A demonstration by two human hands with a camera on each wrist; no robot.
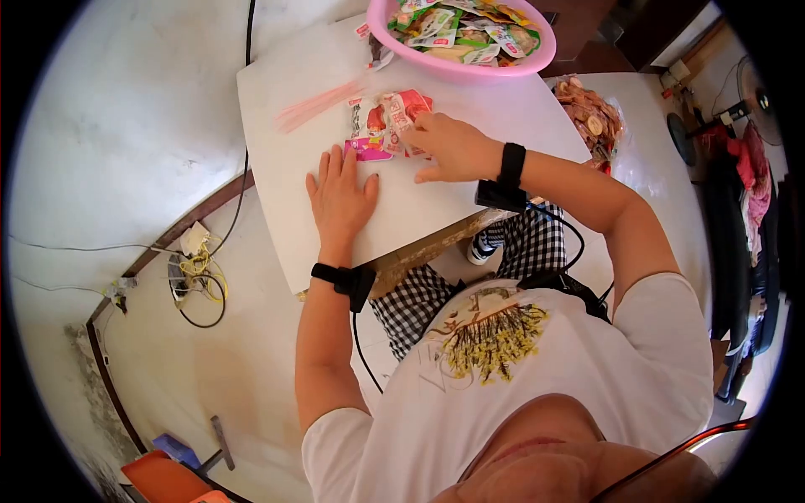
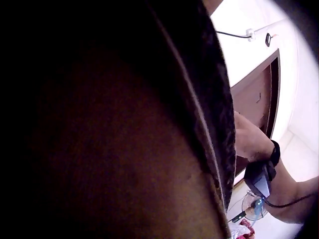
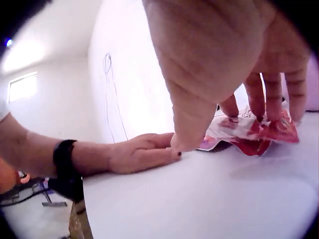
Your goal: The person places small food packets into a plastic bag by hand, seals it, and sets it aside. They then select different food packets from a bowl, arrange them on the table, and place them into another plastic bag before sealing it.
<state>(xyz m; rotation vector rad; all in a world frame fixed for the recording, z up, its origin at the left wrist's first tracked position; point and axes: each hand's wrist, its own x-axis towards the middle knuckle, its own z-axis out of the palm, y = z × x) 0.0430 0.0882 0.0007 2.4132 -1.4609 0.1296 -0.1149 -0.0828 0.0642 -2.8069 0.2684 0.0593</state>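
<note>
On the white tabletop lie two small snack packets side by side. One is a white and magenta packet (image 1: 367, 134); the other is a red and white packet (image 1: 406, 113), also seen crumpled as a red packet (image 3: 279, 130) in the right wrist view. My left hand (image 1: 342, 197) lies flat on the table, fingertips right at the magenta end of the first packet. The fingers of my right hand (image 1: 457, 147) press down on the red packet, with the thumb apart from them near the tabletop. A dark surface fills most of the left wrist view.
A pink basin (image 1: 511, 74) full of snack packets stands at the table's far edge. Thin pink strips (image 1: 314, 106) lie left of the packets, and another small packet (image 1: 377, 54) lies by the basin. A clear bag of brownish pieces (image 1: 591, 117) is beyond the right edge.
</note>
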